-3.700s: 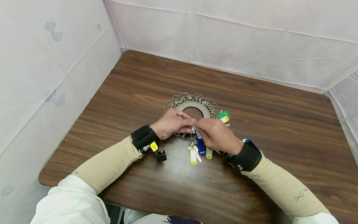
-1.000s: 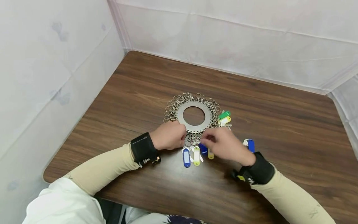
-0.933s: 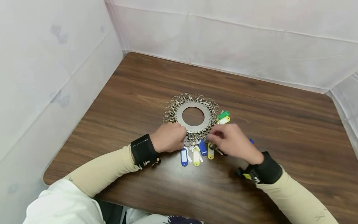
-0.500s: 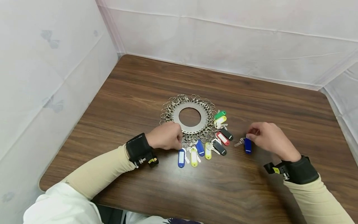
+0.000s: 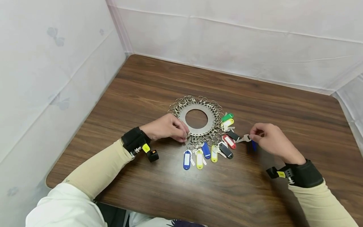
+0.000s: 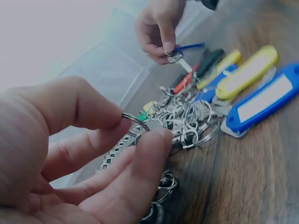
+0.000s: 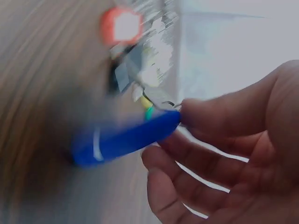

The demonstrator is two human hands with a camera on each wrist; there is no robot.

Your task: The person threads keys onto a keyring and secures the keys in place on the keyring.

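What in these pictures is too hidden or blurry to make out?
- Head view: any writing on the key tags is too small to read.
- Right wrist view: motion blur smears the blue tag the right hand pinches; its label is unreadable.
- Left wrist view: the left hand covers much of the metal disc; only the split ring it pinches shows.

Blue key tag [image 7: 124,137] motion-blurred

**Around the ring plate**

The ring plate [image 5: 196,119] lies mid-surface [image 5: 158,78]. Key tags [image 5: 207,151] fan along its near and right edge. The left hand [image 5: 167,127] sits at its near-left; the right hand [image 5: 270,140] lies well to its right, holding a key [image 5: 244,138].
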